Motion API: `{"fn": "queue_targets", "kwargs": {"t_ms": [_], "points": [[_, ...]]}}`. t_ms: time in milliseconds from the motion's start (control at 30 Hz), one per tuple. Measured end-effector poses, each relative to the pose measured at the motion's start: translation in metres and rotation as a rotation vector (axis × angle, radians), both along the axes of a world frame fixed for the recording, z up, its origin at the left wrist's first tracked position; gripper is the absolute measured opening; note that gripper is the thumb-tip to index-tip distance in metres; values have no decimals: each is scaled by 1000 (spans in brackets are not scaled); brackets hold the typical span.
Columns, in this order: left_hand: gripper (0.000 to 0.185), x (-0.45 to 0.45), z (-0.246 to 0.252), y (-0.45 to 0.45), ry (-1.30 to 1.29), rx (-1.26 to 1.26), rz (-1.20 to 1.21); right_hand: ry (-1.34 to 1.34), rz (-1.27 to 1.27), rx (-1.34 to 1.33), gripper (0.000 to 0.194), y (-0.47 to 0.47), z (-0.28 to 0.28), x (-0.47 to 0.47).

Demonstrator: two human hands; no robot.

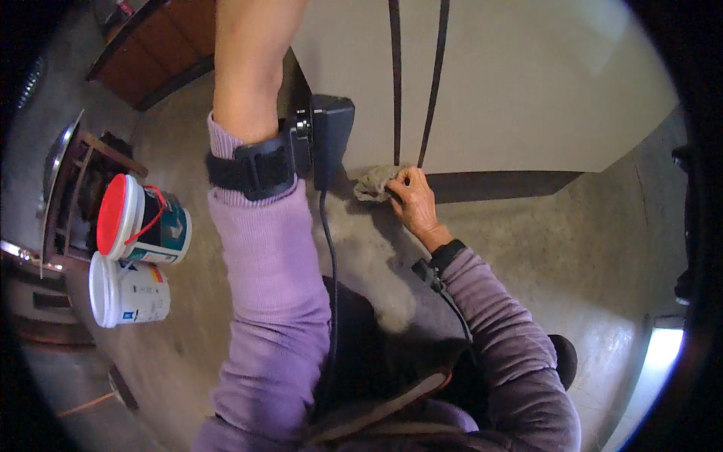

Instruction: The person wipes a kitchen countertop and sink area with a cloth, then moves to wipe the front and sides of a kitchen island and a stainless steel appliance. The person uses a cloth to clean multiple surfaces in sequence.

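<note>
Before me stands a large pale grey panel-sided cabinet or box (508, 96), with two dark straps or lines (397, 85) running down its face and a dark base along its lower edge. My right hand (415, 200) pinches a crumpled grey-beige cloth (373, 183) at that lower edge, close to where the dark lines end. My left forearm, in a purple sleeve with a black strap and a black device (333, 135), reaches up past the picture's top edge; the left hand is out of view. A black cable hangs from the device.
On the concrete floor (508, 237) at the left are a bucket with a red lid (164, 226) and a white bucket (141, 294). Beyond them stands a metal-and-wood frame (85, 186). A brown wooden piece of furniture (158, 51) is at the upper left.
</note>
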State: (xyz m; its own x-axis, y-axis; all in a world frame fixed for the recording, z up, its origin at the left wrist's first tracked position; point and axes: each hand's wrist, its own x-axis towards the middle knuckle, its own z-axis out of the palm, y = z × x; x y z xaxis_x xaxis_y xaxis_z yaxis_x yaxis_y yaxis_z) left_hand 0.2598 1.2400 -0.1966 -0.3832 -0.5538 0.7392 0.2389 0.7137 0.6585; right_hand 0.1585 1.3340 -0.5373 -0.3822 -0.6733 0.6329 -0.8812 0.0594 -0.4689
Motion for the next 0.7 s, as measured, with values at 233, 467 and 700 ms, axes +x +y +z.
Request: {"fn": "queue_targets", "kwargs": {"t_ms": [233, 467, 700], "points": [[65, -3, -6, -4, 37, 9, -106, 20, -150, -497, 44, -6, 134, -32], [52, -9, -8, -11, 87, -42, -102, -11, -71, -292, 38, -10, 54, -8], [49, -7, -6, -9, 107, -22, -145, -37, -74, -316, 36, 1, 64, -13]]}}
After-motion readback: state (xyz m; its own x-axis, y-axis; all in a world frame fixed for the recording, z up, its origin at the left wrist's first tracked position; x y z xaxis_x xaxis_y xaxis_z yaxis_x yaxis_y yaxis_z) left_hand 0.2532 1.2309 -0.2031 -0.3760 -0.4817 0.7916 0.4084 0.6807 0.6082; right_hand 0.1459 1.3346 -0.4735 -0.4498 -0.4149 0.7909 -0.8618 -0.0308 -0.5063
